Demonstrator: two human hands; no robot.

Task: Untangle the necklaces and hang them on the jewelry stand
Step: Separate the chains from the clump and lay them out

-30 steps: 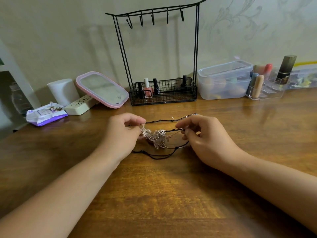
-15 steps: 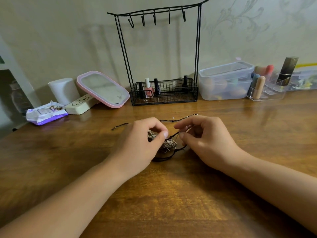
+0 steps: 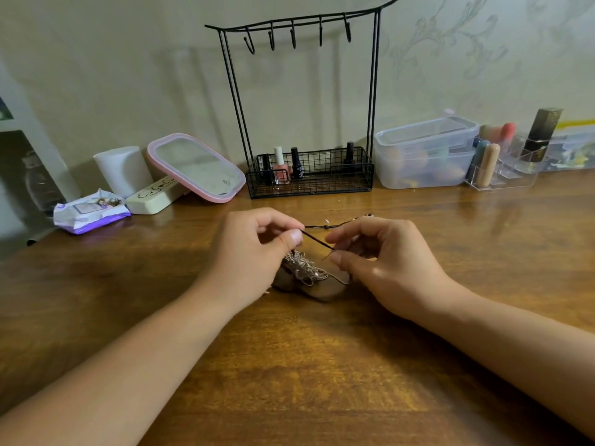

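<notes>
A tangled clump of silvery chain necklaces [image 3: 304, 269] hangs just above the wooden table [image 3: 289, 365], between my hands. A black cord necklace [image 3: 317, 241] runs taut between them; my left hand [image 3: 254, 255] pinches one end with thumb and forefinger, and my right hand [image 3: 383, 262] pinches the other. More of the black cord [image 3: 331, 225] lies on the table behind my fingers. The black wire jewelry stand [image 3: 306, 101] rises against the wall beyond, its several hooks bare.
Nail polish bottles [image 3: 283, 165] sit in the stand's basket. A pink-rimmed mirror [image 3: 196, 167], a white cylinder [image 3: 120, 170], a cream case [image 3: 154, 196] and a wipes packet [image 3: 90, 212] lie at left. Clear plastic boxes [image 3: 425, 152] and an acrylic organiser [image 3: 502, 165] stand at right.
My left hand went from pulling the chain clump leftward to coming in over it and pinching the black cord. The cord now stretches short and taut between both hands.
</notes>
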